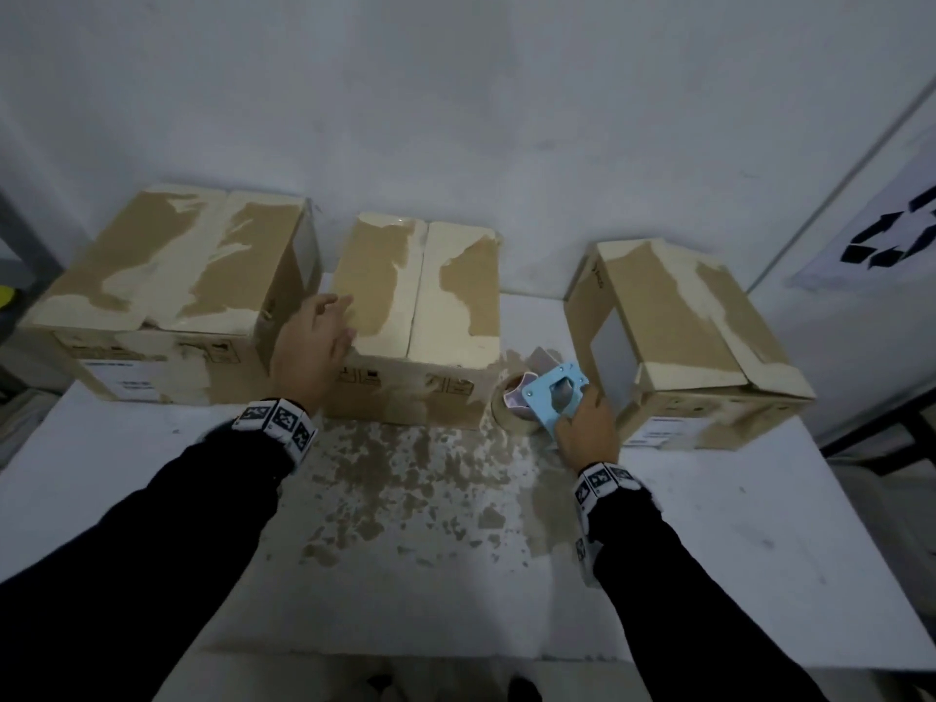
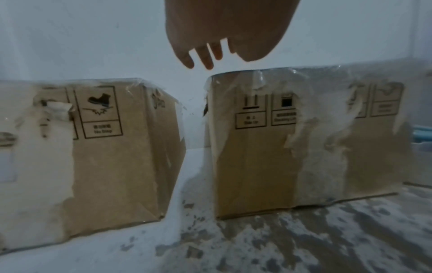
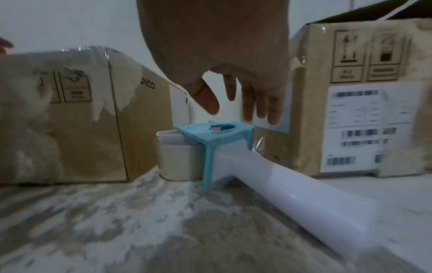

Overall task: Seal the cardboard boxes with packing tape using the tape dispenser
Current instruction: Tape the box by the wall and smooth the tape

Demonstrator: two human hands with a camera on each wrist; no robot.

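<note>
left hand [image 1: 314, 342]: fingers loosely extended | right hand [image 1: 587, 428]: fingers spread, pointing down

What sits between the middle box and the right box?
The tape dispenser lies on the table in that gap, with the right hand over its handle, fingers open. The head and right wrist views both show it.

From the head view the right hand [image 1: 587, 428] covers the handle of the tape dispenser [image 1: 554, 392], so whether the fingers touch it cannot be told there. The small print under the handling symbols on the middle box [image 2: 304, 147] and the shipping label [image 3: 357, 129] on the right box [image 3: 374, 92] is too blurred to read. In the left wrist view the left box [image 2: 93, 157] is cut off by the picture's left edge, and the desk [image 3: 163, 221] is smeared in the right wrist view.
</note>
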